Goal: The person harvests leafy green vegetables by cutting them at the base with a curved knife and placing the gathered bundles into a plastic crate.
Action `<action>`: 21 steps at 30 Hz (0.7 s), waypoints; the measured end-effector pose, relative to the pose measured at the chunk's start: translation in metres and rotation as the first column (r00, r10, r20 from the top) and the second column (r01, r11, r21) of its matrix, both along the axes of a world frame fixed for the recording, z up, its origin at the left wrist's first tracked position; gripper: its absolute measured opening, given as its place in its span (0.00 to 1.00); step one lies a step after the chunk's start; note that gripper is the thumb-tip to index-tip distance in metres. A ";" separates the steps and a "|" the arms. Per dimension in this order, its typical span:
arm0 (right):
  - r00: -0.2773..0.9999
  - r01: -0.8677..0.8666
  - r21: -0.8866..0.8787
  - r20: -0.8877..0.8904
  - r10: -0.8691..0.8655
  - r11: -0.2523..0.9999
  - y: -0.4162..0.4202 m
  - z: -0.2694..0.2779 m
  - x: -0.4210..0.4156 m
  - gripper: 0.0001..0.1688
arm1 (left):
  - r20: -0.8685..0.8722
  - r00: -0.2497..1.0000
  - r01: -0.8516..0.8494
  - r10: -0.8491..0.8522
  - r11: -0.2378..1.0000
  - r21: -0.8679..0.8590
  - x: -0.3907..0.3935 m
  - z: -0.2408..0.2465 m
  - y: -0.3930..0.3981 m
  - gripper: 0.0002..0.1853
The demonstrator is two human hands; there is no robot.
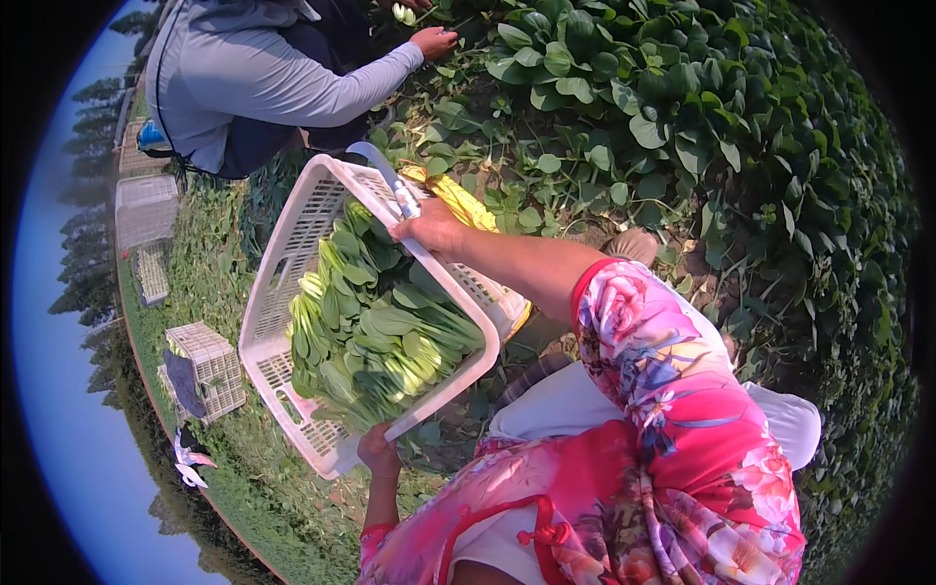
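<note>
A white slatted plastic crate (pixel 292 219) is tilted before me, with bunches of leafy green vegetables, resembling bok choy, (pixel 365 314) inside. My right hand (pixel 433 225) closes over the crate's upper rim and also holds a sickle (pixel 384 172), its curved blade pointing away past the rim. At the near lower corner, my left hand (pixel 380 450) grips the opposite rim; its fingers are partly hidden. Yellow printed plastic sacking (pixel 461 199) lies against the crate's outer side, beside my right hand.
A co-worker (pixel 263 80) crouches at the upper left, one hand (pixel 435 42) by the plants. Dense leafy crop (pixel 658 95) grows at the right. More crates (pixel 216 369) stand on the weedy ground at the left. Cut leaves and stems litter the soil.
</note>
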State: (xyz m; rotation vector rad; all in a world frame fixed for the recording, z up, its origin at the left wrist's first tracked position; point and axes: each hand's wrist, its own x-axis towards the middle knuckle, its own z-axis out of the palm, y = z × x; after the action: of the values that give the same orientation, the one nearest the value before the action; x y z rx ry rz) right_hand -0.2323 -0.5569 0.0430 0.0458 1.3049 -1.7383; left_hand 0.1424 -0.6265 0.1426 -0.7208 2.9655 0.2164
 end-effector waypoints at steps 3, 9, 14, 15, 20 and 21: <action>0.995 -0.082 0.000 -0.061 0.082 0.997 0.038 0.043 -0.054 0.12 | -0.005 0.997 0.073 -0.073 0.997 -0.036 -0.033 -0.001 0.028 0.08; 0.981 -0.040 0.009 -0.188 0.041 0.999 0.117 0.044 -0.184 0.17 | -0.089 0.976 0.203 -0.201 0.979 0.007 -0.162 -0.006 0.117 0.11; 0.793 0.305 0.209 -0.596 -0.126 0.929 0.175 0.061 -0.220 0.19 | -0.161 0.952 0.277 -0.260 0.956 0.097 -0.202 -0.002 0.149 0.21; 0.694 0.383 0.217 -0.709 -0.124 0.898 0.198 0.064 -0.233 0.13 | -0.269 0.909 0.348 -0.319 0.935 0.069 -0.210 0.004 0.155 0.25; 0.680 0.489 0.256 -0.710 -0.181 0.834 0.355 0.152 -0.156 0.06 | -0.581 0.793 0.553 -0.184 0.618 0.559 -0.198 -0.014 0.169 0.24; 0.733 0.489 0.517 -0.680 -0.010 0.702 0.407 0.166 -0.123 0.08 | -0.407 0.902 0.427 -0.141 0.419 0.801 -0.204 -0.024 0.192 0.24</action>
State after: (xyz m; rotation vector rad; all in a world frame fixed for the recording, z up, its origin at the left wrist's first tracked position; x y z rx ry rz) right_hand -0.3550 -0.1500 0.2091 0.0656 2.5326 -1.4445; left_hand -0.0615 -0.4349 0.1181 0.0027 2.5086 1.7859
